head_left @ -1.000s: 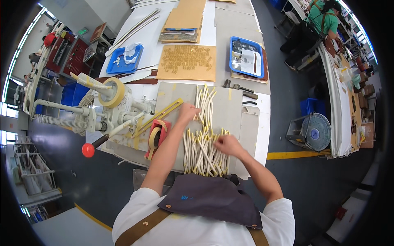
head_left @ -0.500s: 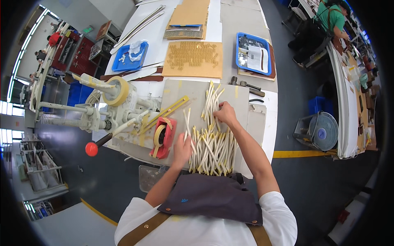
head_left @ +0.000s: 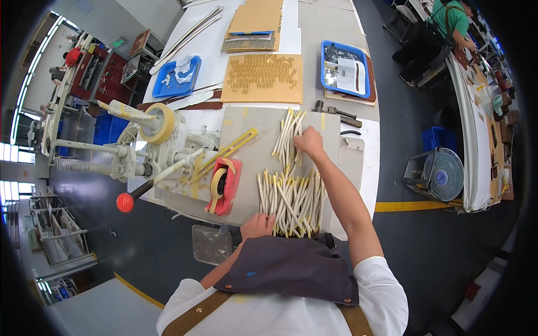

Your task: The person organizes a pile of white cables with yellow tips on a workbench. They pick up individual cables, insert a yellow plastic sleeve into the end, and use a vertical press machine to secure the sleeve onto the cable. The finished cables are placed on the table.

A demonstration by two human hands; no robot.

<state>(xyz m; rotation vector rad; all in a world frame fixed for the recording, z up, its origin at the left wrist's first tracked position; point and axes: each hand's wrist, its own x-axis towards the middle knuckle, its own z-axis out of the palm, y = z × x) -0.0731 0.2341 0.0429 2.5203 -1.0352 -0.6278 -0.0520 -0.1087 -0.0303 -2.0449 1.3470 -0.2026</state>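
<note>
Head view, looking down on the bench. I see the right hand [head_left: 309, 143] reached out with its fingers curled over the near ends of the far bundle of pale rods [head_left: 288, 134]; it seems to pinch one or two of them, though I cannot tell how many, because the back of the hand hides the fingertips. The left hand [head_left: 258, 225] rests at the table edge with the fingers folded down on the near pile of rods [head_left: 291, 199], which lies fanned and crossed between the two hands; whether it actually grips a rod I cannot tell. Just left of that hand stands a red tape dispenser [head_left: 223, 185], and beyond it a hand-lever press [head_left: 143, 162] with a red knob [head_left: 125, 202]. Beyond the right hand lie a hammer [head_left: 336, 113] and a brown board [head_left: 262, 78] covered with small parts. In my judgement the risk lies in the crossed near pile: a rod drawn out at an angle could drag its neighbours, and those nearest the left hand could roll off the edge against the apron [head_left: 291, 269].
</note>
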